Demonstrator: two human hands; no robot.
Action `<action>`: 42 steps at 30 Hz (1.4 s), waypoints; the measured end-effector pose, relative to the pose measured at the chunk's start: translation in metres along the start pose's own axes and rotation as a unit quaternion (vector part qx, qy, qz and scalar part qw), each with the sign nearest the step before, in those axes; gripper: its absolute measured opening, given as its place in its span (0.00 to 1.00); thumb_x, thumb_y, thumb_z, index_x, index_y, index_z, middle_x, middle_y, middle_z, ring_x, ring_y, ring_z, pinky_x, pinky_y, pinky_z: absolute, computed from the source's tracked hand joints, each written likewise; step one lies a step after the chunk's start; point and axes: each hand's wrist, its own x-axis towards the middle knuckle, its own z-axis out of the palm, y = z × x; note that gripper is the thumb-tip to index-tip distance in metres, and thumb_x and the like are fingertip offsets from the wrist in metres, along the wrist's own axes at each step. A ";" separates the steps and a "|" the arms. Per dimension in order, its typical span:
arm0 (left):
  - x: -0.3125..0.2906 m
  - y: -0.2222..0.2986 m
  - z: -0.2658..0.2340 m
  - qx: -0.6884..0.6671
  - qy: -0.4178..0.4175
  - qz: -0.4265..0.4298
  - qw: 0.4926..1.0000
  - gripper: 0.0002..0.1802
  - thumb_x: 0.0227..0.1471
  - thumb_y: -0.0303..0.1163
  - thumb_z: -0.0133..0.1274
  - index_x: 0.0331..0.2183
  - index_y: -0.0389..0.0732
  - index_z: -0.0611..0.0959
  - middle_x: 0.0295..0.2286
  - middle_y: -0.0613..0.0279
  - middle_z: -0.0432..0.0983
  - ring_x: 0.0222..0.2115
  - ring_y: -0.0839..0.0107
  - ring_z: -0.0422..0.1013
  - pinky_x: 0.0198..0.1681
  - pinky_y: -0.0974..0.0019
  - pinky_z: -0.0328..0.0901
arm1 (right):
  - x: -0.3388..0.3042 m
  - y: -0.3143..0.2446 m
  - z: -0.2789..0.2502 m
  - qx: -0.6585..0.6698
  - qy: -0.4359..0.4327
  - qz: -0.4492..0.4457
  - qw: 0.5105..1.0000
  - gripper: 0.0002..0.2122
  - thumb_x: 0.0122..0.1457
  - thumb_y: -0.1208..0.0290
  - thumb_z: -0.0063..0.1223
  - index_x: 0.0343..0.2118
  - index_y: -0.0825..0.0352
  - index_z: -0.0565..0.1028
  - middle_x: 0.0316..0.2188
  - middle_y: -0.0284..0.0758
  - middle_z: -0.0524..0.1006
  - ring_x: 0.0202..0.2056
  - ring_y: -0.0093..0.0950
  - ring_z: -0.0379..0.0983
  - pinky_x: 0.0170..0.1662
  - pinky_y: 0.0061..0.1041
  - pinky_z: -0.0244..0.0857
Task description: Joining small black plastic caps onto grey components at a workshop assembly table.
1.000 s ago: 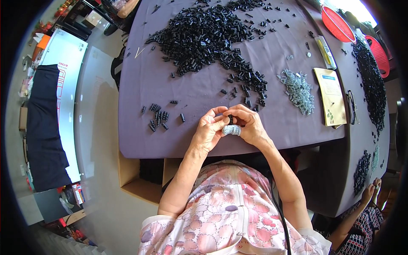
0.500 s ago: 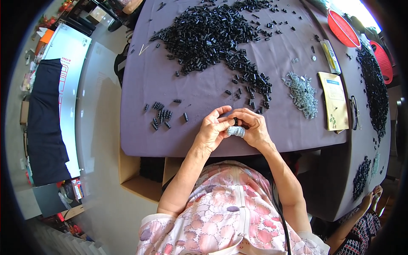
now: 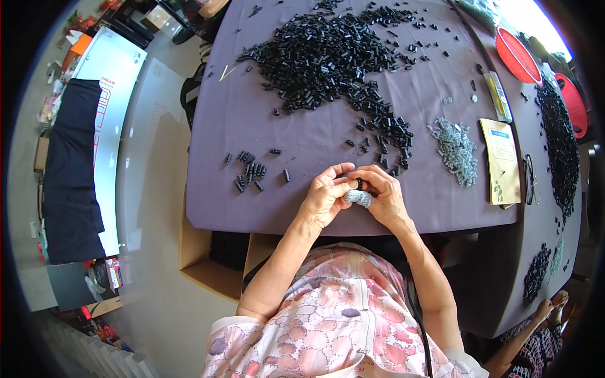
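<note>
My left hand (image 3: 323, 199) and my right hand (image 3: 386, 200) meet over the table's near edge. Their fingertips pinch a small black part (image 3: 360, 184) between them, mostly hidden by the fingers. Just below it is a light grey, wrapped-looking piece (image 3: 358, 199); it may cover a finger, but I cannot tell which. Left of my hands lies a small group of black cylindrical pieces (image 3: 254, 170). Beyond them spreads a big heap of loose black pieces (image 3: 315, 60), trailing toward my right hand. To the right sits a pile of small translucent grey pieces (image 3: 455, 151).
A yellow booklet (image 3: 501, 160), eyeglasses (image 3: 529, 179) and a clear case (image 3: 498, 96) lie along the right side of the purple-grey tablecloth (image 3: 233, 205). Red baskets (image 3: 518, 55) stand at the far right. Another person's hands (image 3: 553, 303) work at the adjoining table. An open cardboard box (image 3: 211, 274) sits below.
The whole view has shifted, so the table and hands appear slightly farther right. My hands keep nearly the same pinch on the small black part.
</note>
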 end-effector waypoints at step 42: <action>-0.013 0.066 -0.090 0.759 0.333 0.437 0.350 0.03 0.46 0.27 0.54 0.29 0.42 0.79 0.36 0.67 0.76 0.42 0.67 0.69 0.54 0.50 0.53 | -0.007 -0.008 -0.041 -0.186 0.064 0.032 0.980 0.09 0.48 0.77 0.54 0.34 0.64 0.75 0.28 0.39 0.74 0.32 0.40 0.72 0.34 0.33 0.68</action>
